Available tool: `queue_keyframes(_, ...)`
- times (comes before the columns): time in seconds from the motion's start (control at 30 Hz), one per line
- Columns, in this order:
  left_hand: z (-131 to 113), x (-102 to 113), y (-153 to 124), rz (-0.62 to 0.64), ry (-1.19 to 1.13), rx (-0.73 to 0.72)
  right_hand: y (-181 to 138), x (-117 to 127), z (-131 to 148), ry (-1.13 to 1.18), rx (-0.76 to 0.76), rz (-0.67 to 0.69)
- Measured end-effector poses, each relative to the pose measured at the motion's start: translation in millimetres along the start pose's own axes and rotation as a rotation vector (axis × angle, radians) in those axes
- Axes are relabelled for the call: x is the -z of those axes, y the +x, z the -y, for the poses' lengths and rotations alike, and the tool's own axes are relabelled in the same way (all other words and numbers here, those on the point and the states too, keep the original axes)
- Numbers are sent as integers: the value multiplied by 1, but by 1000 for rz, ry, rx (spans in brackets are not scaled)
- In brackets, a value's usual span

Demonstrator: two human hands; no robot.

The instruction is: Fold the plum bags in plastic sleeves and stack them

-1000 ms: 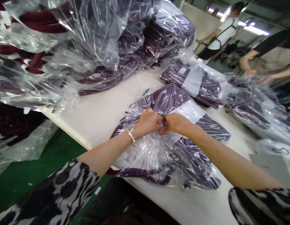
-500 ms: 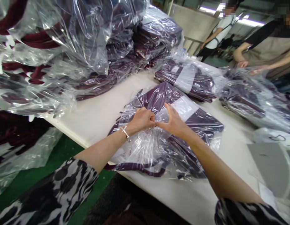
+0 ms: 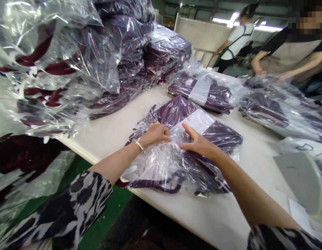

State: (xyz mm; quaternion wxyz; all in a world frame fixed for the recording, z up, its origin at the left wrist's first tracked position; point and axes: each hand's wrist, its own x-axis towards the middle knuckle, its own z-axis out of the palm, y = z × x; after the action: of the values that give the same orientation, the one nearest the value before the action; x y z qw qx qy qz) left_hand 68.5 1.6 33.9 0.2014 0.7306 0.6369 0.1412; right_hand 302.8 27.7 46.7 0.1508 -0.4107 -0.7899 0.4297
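In front of me a folded dark purple garment (image 3: 176, 109) lies inside a clear plastic bag (image 3: 157, 161), with a white paper sheet (image 3: 200, 121) across it. My left hand (image 3: 158, 132) is closed in a pinch on the bag's gathered plastic, and creases fan out from that spot. Just to its right, my right hand (image 3: 198, 141) hovers over the bag, thumb and fingers apart, holding nothing. A purple strap (image 3: 153, 184) shows along the bag's near edge, close to the table edge.
Bagged purple garments (image 3: 109, 66) are piled high on the left. Another bagged garment (image 3: 202, 92) lies behind mine on the white table (image 3: 116, 132). At the right, a co-worker (image 3: 288, 59) handles a bagged bundle (image 3: 270, 107). A grey board (image 3: 297, 178) sits nearer me.
My right hand has drawn away to the right from my left hand, opening a gap between them. My left hand keeps its pinch on the bag. The camera view has shifted slightly.
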Motion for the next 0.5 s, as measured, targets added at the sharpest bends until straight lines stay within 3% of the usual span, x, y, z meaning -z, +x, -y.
queue_keyframes(0.1,2,-2,0,-25,-4,-18,-51,33,10,82,-65,-200)
queue_keyframes(0.2,1,-1,-1,-28,11,-20,-117,76,-1,-9,-218,-614)
queue_keyframes(0.33,6,-1,7,14,35,-4,-217,144,-45,-124,-453,-1153)
queue_keyframes(0.4,10,-3,13,28,65,-15,-262,173,-71,-247,-642,-1273)
queue_keyframes(0.5,14,-7,18,33,51,-15,-303,200,-104,-289,-886,-1220)
